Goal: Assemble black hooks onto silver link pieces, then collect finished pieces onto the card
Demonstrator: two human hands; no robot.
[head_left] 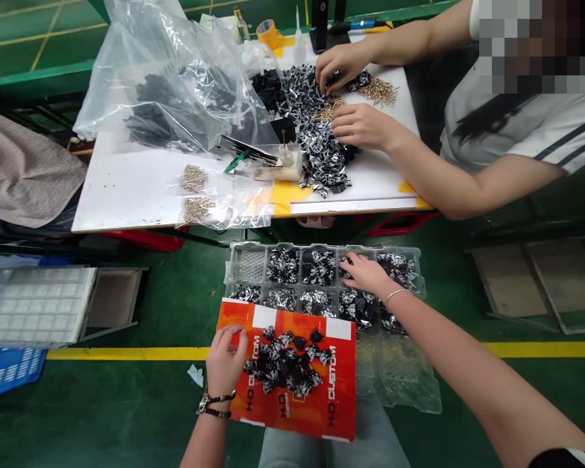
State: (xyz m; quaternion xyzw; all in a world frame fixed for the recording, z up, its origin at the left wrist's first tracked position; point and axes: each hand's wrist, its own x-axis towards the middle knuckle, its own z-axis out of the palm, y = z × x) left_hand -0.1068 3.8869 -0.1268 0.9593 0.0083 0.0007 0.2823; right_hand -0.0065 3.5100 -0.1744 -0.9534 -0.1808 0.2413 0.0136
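My left hand [225,359] is over the left edge of an orange printed cardboard sheet [341,403], its fingers curled toward the thumb. Whether a small part is between them I cannot make out. A loose pile of small black and silver shiny parts [287,364] lies on the sheet, to the right of that hand. My right hand [368,274] reaches into a back-row compartment of a clear plastic tray [248,263], fingers apart among the same small parts. Several other compartments hold such parts [320,266]. The sheet covers the tray's front left part, above my legs.
Across a white table [127,188], a co-worker's two hands [363,127] handle a heap of similar parts [326,156]. Clear bags [175,97], brass-coloured pins [377,91], orange tape [268,32] and a small box [290,170] lie there. A slatted white rack [41,305] stands left.
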